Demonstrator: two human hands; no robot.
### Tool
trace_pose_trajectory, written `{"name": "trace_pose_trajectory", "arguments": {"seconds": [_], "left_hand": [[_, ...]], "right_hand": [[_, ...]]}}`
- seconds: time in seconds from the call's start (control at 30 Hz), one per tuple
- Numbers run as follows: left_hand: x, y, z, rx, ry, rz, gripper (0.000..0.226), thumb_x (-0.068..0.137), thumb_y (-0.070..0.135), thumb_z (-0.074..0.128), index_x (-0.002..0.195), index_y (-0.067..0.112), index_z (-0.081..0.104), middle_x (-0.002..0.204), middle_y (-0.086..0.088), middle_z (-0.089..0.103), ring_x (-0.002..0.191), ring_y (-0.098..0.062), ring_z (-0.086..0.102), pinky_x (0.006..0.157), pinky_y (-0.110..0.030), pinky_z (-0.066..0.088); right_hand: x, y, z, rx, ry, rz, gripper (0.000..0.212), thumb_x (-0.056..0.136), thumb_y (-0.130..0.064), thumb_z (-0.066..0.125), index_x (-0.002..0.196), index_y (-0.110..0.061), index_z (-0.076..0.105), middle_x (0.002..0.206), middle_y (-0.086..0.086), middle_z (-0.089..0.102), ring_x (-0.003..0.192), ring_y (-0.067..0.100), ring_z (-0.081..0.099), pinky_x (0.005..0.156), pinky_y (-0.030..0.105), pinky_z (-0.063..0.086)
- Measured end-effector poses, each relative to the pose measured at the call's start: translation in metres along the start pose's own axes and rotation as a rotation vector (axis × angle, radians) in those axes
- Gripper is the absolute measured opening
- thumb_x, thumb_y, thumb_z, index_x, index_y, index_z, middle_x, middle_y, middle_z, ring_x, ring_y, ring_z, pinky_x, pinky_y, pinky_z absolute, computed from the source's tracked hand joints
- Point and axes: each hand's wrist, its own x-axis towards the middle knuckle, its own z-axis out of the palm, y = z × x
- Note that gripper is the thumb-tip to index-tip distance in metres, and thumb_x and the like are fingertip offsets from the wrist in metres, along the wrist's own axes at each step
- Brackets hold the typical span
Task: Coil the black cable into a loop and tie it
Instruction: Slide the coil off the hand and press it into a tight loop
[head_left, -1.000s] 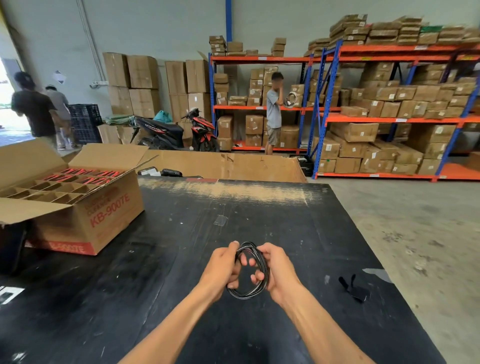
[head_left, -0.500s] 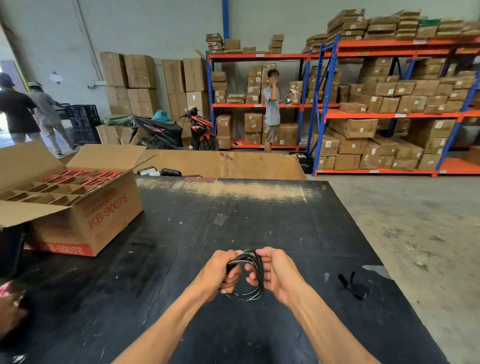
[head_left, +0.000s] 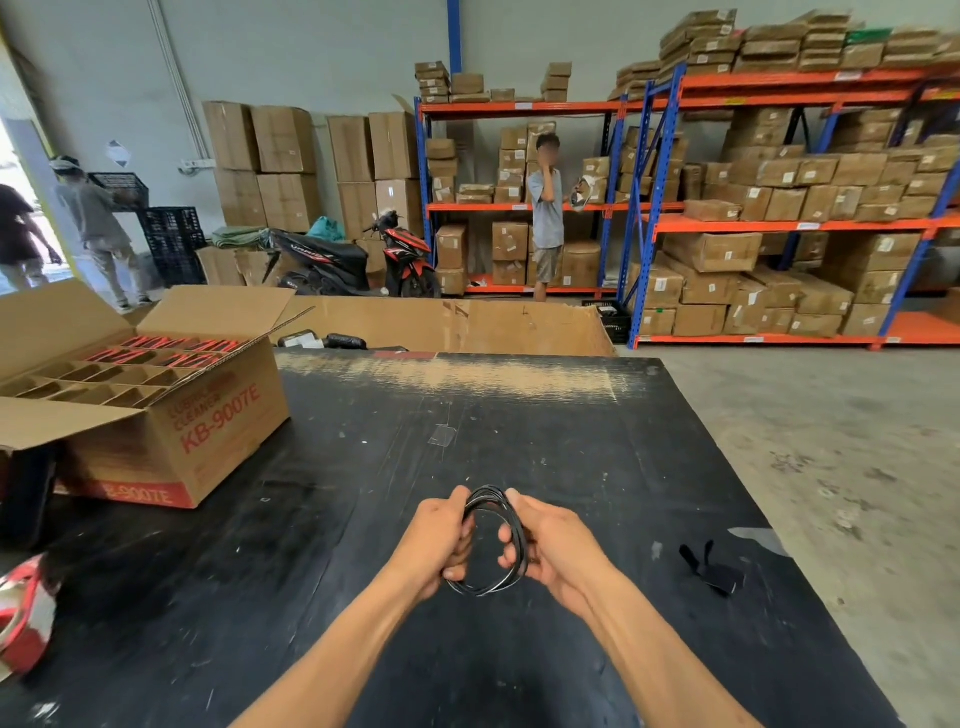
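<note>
The black cable (head_left: 517, 540) is wound into a small upright loop of several turns, held above the black table (head_left: 363, 467) near its front middle. My left hand (head_left: 436, 545) grips the loop's left side, fingers curled around the strands. On the loop's right side, my right hand (head_left: 550, 543) holds the strands between thumb and fingers. The cable's ends are hidden among the turns and my fingers.
An open cardboard box (head_left: 156, 415) with dividers stands at the table's left. A small black strap (head_left: 709, 569) lies on the table to the right. A red and white object (head_left: 23, 613) sits at the left edge. A person (head_left: 545, 213) stands by the shelving (head_left: 779, 223) behind.
The loop has opened from a squeezed bundle back into a round ring between my hands. The camera has tilted slightly. The people at the far left have walked on.
</note>
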Motion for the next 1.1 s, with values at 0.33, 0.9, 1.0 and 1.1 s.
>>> {"name": "trace_pose_trajectory", "arguments": {"seconds": [0.33,0.9,1.0,1.1], "left_hand": [[0.0,-0.002,0.02,0.095,0.101,-0.023,0.047,0.102,0.031,0.039,0.062,0.009,0.051,0.04,0.002,0.03,0.032,-0.014,0.023,0.039,-0.022,0.029],[-0.01,-0.006,0.017,-0.038,-0.107,0.094,0.06,0.103,0.052,0.033,0.097,0.0,0.064,0.055,-0.002,0.047,0.042,-0.018,0.039,0.053,-0.035,0.047],[-0.012,-0.006,0.013,-0.046,-0.144,0.18,0.042,0.103,0.041,0.045,0.113,0.004,0.061,0.068,-0.007,0.054,0.046,-0.019,0.042,0.055,-0.037,0.048],[-0.014,-0.007,0.012,0.044,-0.188,0.275,0.026,0.102,0.029,0.054,0.124,0.02,0.063,0.078,-0.009,0.058,0.044,-0.016,0.041,0.05,-0.033,0.047]], "right_hand": [[0.002,0.011,0.006,-0.224,0.249,-0.162,0.057,0.104,-0.05,0.037,0.089,-0.009,0.074,0.046,-0.012,0.048,0.047,0.007,0.04,0.057,0.031,0.04],[0.005,0.013,-0.004,-0.758,0.318,-0.362,0.049,0.109,-0.039,0.027,0.079,-0.018,0.061,0.083,-0.002,0.067,0.084,0.02,0.061,0.082,0.037,0.045],[0.01,0.013,-0.009,-0.691,0.286,-0.296,0.051,0.107,-0.042,0.029,0.07,-0.021,0.057,0.064,-0.007,0.055,0.065,0.016,0.052,0.074,0.037,0.043],[0.015,0.014,-0.007,-0.647,0.257,-0.22,0.054,0.105,-0.049,0.025,0.086,-0.02,0.066,0.068,-0.009,0.053,0.063,0.01,0.047,0.073,0.036,0.04]]}}
